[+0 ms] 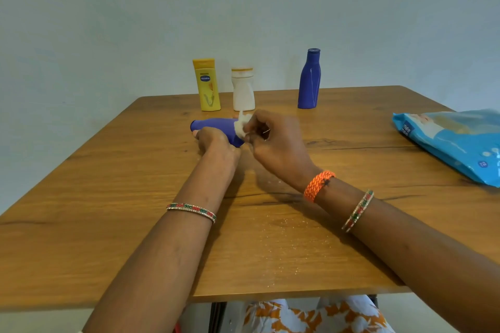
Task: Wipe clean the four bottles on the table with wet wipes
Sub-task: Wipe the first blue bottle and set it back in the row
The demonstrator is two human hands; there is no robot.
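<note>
A person sits at a brown wooden table point(108, 197). The left hand point(213, 140) curls around a dark blue plastic bottle point(213, 127) lying on its side near the table's middle. The right hand point(276, 140) pinches a crumpled white wet wipe point(241, 124) against the bottle, seemingly near its base. Behind stand a yellow lotion bottle point(207, 85), a white bottle point(243, 89) and an upright blue bottle point(309, 80). A light blue wipes pack point(449, 140) lies at the right edge.

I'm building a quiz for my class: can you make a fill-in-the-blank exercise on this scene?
1. The left hand holds a ____ bottle lying sideways.
2. The right hand pinches a white ____ against it.
3. The yellow bottle stands beside a ____ bottle.
4. The blue wipes pack lies on the table's ____ side.

Missing: blue; wipe; white; right
</note>
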